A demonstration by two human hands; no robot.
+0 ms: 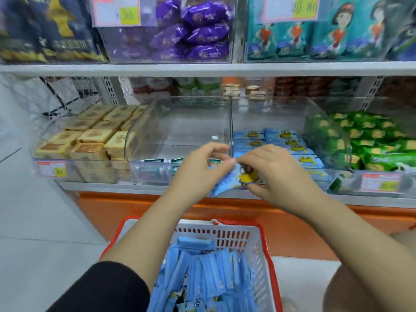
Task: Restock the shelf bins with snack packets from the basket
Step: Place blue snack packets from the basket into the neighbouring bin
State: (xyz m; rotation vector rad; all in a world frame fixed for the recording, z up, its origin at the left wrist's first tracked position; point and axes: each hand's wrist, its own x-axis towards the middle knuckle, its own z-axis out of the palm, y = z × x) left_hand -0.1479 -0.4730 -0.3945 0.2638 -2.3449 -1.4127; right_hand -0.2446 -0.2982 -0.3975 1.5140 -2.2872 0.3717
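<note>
left hand (202, 164): fingers curled; thumb and forefinger pinch the upper left edge of a blue snack packet (226, 181).
right hand (275, 171): fingers bent down over the right part of the same packet and pinching it; its fingertips meet those of the left hand.
blue snack packet: tilted, with a yellow cartoon figure on its face, held in the air between both hands in front of the lower row of bins.
basket (265, 248): white with a red rim, below the forearms; it holds many blue packets (202, 266) standing on edge.
blue-packet bin (270, 122): clear plastic, just behind the right hand, with rows of matching packets (281, 137) lying inside.
middle bin (180, 129): clear plastic, behind the left hand, with a few teal-and-white packets (157, 161) at its front.
left bin: tan square packets (90, 136) in stacked rows.
right bin: green packets (371, 140) piled up.
upper shelf: purple packets (202, 30) and teal bags (315, 41) with a cartoon figure.
black sleeve (101, 289): covers the left upper arm.
</note>
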